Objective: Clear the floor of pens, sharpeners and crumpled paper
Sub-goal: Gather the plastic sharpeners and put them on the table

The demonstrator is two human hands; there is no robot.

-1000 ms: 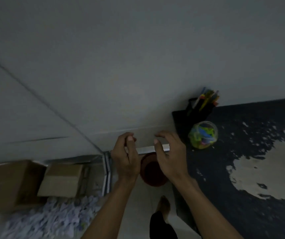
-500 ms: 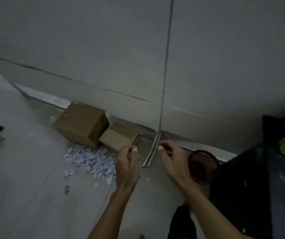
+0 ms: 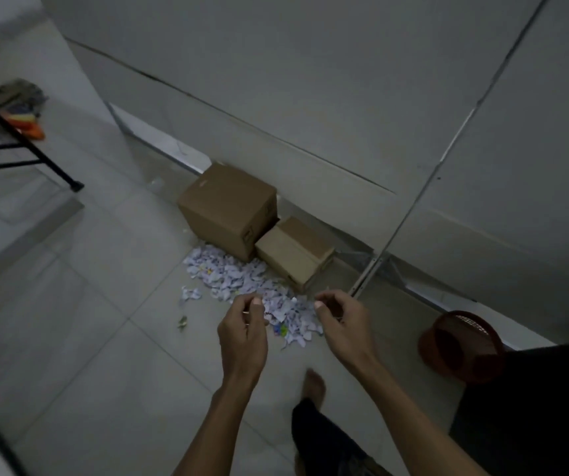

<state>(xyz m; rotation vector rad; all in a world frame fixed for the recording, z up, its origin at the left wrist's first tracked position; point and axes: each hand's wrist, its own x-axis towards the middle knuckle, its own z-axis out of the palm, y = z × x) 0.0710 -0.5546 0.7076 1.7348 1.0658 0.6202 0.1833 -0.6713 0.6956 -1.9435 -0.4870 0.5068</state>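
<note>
Standing over the mess, the person holds both hands out at waist height above the floor (image 3: 70, 338). The left hand (image 3: 243, 333) has thumb and forefinger pinched together, perhaps on a thin pale sliver; too small to say what, or whether anything is really held. The right hand (image 3: 340, 319) is half curled, fingers bent toward the thumb; cannot tell if it holds anything.

The paper scraps (image 3: 242, 283) lie in a loose heap on the tiles, directly below and beyond the hands, spreading up to touch the large cardboard box (image 3: 226, 209) and the small cardboard box (image 3: 293, 250) against the wall. A few strays sit apart on the left side of the heap, one greenish bit (image 3: 182, 322) farther out. No pens or sharpeners that I can pick out in this dim light.

Judgement on handling: scraps are very light, soft, no weight to resist a grip, likely to flutter and scatter if swept fast. Pinching single pieces would be slow; better to cup both palms round the heap's edges and scoop inward, pressing lightly. The red mesh basket (image 3: 462, 345) lies on its side near the dark table (image 3: 534, 407), a likely receptacle.
</note>
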